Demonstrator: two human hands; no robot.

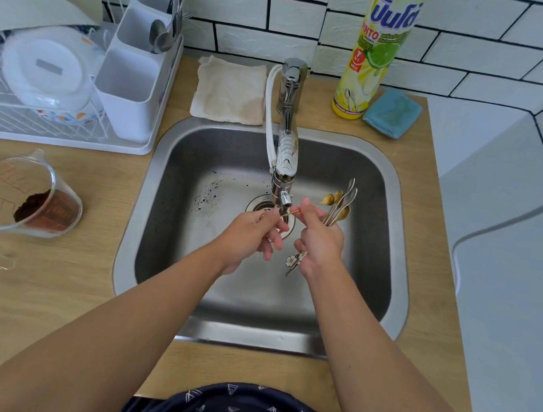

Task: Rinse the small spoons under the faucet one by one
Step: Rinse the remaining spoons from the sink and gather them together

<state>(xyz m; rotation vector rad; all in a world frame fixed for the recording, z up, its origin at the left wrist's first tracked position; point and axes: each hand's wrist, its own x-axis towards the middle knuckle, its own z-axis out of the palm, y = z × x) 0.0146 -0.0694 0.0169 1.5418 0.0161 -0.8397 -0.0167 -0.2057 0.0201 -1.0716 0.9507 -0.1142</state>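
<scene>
My right hand (321, 244) grips a bundle of several small gold and silver spoons (342, 204) over the steel sink (398, 285); their bowls point up and away, and flower-decorated handle ends stick out below the fist. One thin gold spoon (319, 203) lies crosswise just under the faucet spout (285, 199). My left hand (255, 235) pinches the handle end of that spoon beneath the spout. The spoon's bowl reaches past my right thumb. I cannot tell whether water is running.
A white dish rack (71, 89) with plates and a cutlery holder stands at the left. A glass measuring cup (21, 204) with brown grounds lies on the wooden counter. A folded cloth (229, 91), a yellow dish soap bottle (376, 53) and a blue sponge (392, 113) sit behind the sink.
</scene>
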